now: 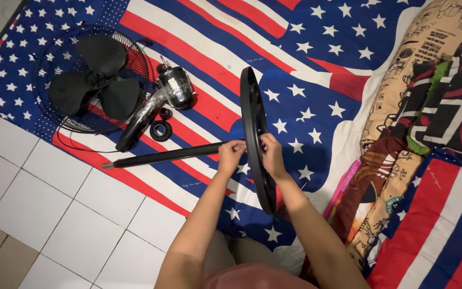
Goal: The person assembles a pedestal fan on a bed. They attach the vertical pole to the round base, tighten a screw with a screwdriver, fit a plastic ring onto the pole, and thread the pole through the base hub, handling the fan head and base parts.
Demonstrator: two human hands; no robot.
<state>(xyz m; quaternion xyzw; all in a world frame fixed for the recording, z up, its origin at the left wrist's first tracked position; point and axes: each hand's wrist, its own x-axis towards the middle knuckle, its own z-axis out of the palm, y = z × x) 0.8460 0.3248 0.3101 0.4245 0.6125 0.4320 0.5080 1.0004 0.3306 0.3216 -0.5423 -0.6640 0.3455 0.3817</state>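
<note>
Gripping the black pole (169, 155) at its near end with the left hand (231, 152); pressing the right hand (270, 152) closed against the upright round black base (255, 134), standing on edge on the star-and-stripe blanket (316, 69). Farther off, lying flat: motor (176, 88), fan guard with blades (93, 79).

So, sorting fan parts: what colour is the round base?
Black, in the head view: base.

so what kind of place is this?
Likely a home bedroom floor: a star-and-stripe bedsheet spread beside white floor tiles, printed pillows alongside. Both hands hold a black fan base on its pole.
</note>
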